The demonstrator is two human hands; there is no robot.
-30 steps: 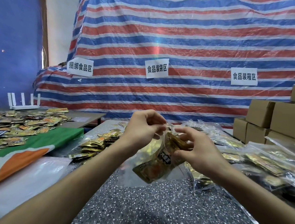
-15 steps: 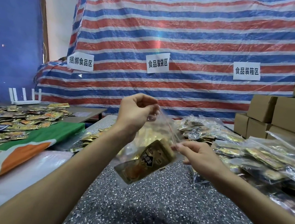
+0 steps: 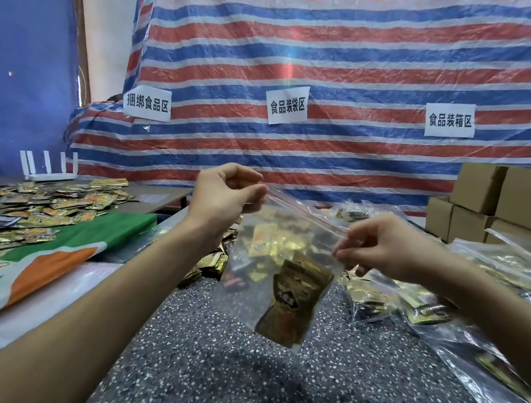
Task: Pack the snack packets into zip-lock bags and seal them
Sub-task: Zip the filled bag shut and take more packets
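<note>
The clear zip-lock bag (image 3: 272,250) hangs above the speckled bench (image 3: 274,379), gold snack packets (image 3: 294,297) slumped in its lower corner. The left hand (image 3: 222,197) and right hand (image 3: 388,247) each pinch one end of its red-lined top, fingers (image 3: 254,191) closed on it. More filled bags (image 3: 509,264) lie to the right.

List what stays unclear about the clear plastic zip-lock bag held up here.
Head view: whether the red-lined strip of the clear zip-lock bag is sealed; too thin, ends hidden by left hand and right hand.
Head view: number of brown-gold foil snack packets inside; they overlap.
</note>
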